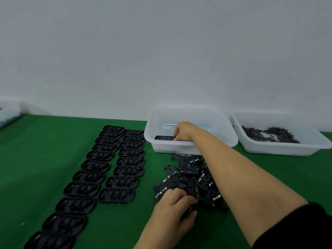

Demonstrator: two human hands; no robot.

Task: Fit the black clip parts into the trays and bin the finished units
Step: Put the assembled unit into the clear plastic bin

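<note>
The right hand (182, 131) reaches over the near rim into the white translucent plastic bin (190, 144), its fingers curled as a grip on a flat black plastic tray unit (164, 137) that lies low against the bin's near-left wall. A black sleeve (296, 229) covers the upper part of that arm.

The left hand (173, 203) rests on the near edge of a loose heap of flat black clip parts with small metal tabs (190, 177); its fingers are bent into the heap with the thumb alongside, but whether the grip is clamped on a piece cannot be told. The heap sits on the green felt tabletop (45, 159), just in front of the bin.

Left of the heap, two rows of black moulded oblong trays (107, 166) run away from the viewer, each tray touching or nearly touching the next.

A second white plastic bin (280, 150) stands to the right, holding small dark pieces (269, 134). A further pale container (9, 114) shows blurred at the far left edge.
</note>
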